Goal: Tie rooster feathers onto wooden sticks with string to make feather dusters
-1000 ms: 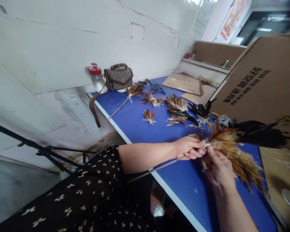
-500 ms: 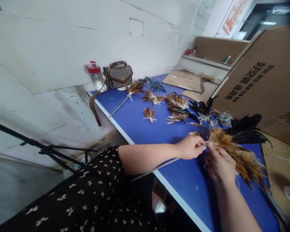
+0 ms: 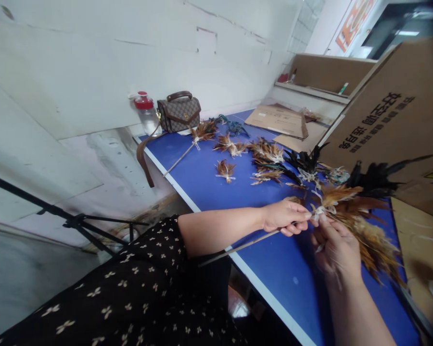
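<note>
My left hand (image 3: 286,217) is closed around a thin stick (image 3: 243,246), whose lower end slants back past the table edge. At the stick's other end is a feather bunch (image 3: 341,196), with white binding (image 3: 318,211) at its base. My right hand (image 3: 339,250) pinches that binding, its fingertips close to those of my left hand. Long black feathers (image 3: 377,178) reach out beyond the bunch. Brown and tan feathers (image 3: 377,245) spread behind my right hand; I cannot tell whether they belong to the same bunch.
Several tied feather bunches (image 3: 231,145) lie across the blue table (image 3: 202,180). One bunch on a stick (image 3: 178,160) rests near a handbag (image 3: 179,114) and a red-lidded bottle (image 3: 146,115). Cardboard (image 3: 400,120) stands at the right. A black tripod leg (image 3: 32,204) is at left.
Both hands have shifted slightly, the right one rightward. The feathers by my fingers have swung and spread to the right, and the white binding shows more plainly. The view has tilted a little.
</note>
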The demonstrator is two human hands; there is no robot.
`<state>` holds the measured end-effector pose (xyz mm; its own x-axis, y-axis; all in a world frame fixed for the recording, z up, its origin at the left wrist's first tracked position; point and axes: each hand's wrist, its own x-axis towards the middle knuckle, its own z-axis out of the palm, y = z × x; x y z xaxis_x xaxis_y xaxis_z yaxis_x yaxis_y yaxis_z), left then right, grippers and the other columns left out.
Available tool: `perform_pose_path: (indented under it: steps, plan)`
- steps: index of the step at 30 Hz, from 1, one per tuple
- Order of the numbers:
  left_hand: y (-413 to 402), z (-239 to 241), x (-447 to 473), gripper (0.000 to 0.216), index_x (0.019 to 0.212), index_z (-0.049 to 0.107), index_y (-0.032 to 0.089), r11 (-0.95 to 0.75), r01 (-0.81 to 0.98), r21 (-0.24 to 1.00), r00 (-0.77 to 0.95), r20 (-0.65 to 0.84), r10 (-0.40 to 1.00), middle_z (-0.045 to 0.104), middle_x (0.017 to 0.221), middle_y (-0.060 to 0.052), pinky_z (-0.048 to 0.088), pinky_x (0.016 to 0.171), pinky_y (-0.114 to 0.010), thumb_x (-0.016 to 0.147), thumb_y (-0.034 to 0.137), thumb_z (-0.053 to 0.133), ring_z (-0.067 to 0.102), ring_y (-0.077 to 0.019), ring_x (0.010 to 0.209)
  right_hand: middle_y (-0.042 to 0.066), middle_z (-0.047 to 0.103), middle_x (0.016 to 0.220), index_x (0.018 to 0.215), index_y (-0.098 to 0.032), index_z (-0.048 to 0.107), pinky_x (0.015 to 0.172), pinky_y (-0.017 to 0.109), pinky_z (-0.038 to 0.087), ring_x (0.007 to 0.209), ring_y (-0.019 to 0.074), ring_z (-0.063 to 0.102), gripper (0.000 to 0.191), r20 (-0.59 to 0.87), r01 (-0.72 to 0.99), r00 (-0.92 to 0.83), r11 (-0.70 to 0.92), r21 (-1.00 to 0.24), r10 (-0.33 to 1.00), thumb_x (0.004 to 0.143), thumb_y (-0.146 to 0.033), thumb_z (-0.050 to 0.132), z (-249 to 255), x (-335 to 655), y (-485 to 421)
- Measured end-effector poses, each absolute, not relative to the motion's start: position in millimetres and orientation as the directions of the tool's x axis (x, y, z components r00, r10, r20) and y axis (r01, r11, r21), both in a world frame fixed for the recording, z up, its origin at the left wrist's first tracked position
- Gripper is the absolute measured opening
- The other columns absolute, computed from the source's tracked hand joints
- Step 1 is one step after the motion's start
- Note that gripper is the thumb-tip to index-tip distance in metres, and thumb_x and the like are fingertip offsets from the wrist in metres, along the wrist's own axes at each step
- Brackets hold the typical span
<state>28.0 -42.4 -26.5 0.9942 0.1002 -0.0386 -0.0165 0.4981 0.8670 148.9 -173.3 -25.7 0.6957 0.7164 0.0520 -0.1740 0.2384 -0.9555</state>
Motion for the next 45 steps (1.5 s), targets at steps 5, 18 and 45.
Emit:
perform_pose_path:
  steps: [5,18,45]
  plan:
    - [-50,-31,34,0.053,0.095,0.059,0.018,0.376,-0.031,0.926,0.936,-0.105,0.335,0.053,0.073,0.005,0.024,0.04,-0.017,0.093,0.068,0.075,0.038,-0.003,0.046,-0.012,0.037,0.05,0.071,-0.017,0.064,0.039,0.021,0.027,0.042,0.0031,0.028,0.052,0.068,-0.149,0.769,0.281,-0.948,0.636,0.062,-0.044,0.108,-30,146,-168]
    - [-44,-28,39,0.05,0.096,0.065,0.014,0.236,-0.097,0.967,0.836,-0.05,0.547,0.062,0.069,0.004,0.041,0.052,-0.02,0.085,0.058,0.087,0.053,-0.0057,0.055,-0.013,0.036,0.051,0.08,-0.017,0.071,0.039,0.021,0.029,0.041,0.0038,0.029,0.048,0.065,-0.139,0.74,0.247,-0.959,0.669,0.066,-0.046,0.106,-38,142,-166]
    - [-30,-25,38,0.047,0.137,0.075,0.013,-0.463,-0.218,0.859,0.716,0.463,0.522,0.061,0.088,-0.002,0.049,0.081,-0.025,0.096,0.036,0.076,0.054,-0.0123,0.077,-0.008,0.044,0.05,0.08,-0.018,0.07,0.032,0.021,0.023,0.035,0.007,0.035,0.049,-0.026,-0.156,0.654,0.101,-0.982,0.756,0.07,-0.054,0.101,-49,129,-163]
